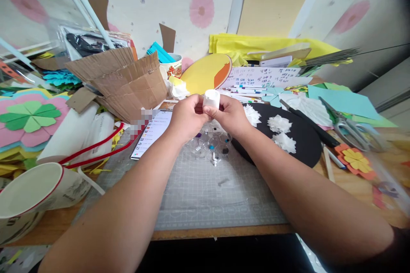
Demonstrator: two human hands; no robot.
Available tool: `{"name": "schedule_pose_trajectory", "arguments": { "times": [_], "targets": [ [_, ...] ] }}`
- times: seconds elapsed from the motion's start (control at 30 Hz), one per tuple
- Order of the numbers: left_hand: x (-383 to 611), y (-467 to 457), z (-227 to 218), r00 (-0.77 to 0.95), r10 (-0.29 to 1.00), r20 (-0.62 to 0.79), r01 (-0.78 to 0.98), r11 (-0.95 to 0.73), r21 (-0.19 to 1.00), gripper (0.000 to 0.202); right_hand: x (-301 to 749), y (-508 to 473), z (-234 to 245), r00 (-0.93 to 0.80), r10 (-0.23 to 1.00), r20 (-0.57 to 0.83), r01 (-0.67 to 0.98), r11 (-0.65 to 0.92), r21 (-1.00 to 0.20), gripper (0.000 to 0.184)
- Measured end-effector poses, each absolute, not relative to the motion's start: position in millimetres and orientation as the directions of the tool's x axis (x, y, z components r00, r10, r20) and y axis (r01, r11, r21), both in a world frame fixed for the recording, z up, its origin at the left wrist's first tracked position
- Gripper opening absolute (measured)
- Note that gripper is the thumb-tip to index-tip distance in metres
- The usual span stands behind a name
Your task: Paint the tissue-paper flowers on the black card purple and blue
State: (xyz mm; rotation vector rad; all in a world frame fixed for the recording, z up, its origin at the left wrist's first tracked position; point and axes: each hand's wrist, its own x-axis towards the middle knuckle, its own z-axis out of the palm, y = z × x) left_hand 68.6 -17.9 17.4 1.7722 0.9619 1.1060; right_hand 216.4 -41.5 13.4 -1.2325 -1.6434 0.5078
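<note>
Both my hands meet above the middle of the grey cutting mat [205, 192]. My left hand [186, 116] and my right hand [229, 114] are closed together round a small white round container [212, 99], fingertips pinching it from both sides. Just below them lies a clear plastic tray [211, 143] with small round cells holding tiny beads. A black round card [301, 138] with white paper flowers [279, 123] lies right of my right hand.
Torn cardboard [123, 79] and a phone [150, 133] lie at the left, with a white mug [35, 194] near the front left edge. Scissors [347, 126], coloured paper and an orange paper flower [355, 161] sit at the right. Pens and a written sheet [265, 76] lie behind.
</note>
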Motion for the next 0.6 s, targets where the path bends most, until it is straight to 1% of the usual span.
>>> {"name": "schedule_pose_trajectory", "arguments": {
  "times": [0.13,0.23,0.4,0.6],
  "targets": [
    [74.4,-35.4,28.4,0.343,0.874,0.344,0.115,-0.403,0.908,0.027,226.6,-61.2,31.7,-0.045,0.868,0.495,0.563,0.432,-0.705,0.041],
    [82.4,-47.3,28.3,0.371,0.87,0.324,0.087,-0.38,0.921,0.024,237.6,-77.6,36.0,-0.076,0.88,0.468,0.613,0.412,-0.675,0.037],
    [93.6,-51.2,17.4,0.425,0.873,0.239,0.153,-0.329,0.932,0.023,247.5,-88.7,24.3,-0.021,0.925,0.38,0.669,0.296,-0.682,0.032],
    [96.2,-45.7,9.2,0.438,0.87,0.228,0.152,-0.321,0.935,0.023,247.1,-86.0,19.0,-0.023,0.929,0.369,0.675,0.287,-0.68,0.028]
  ]
}}
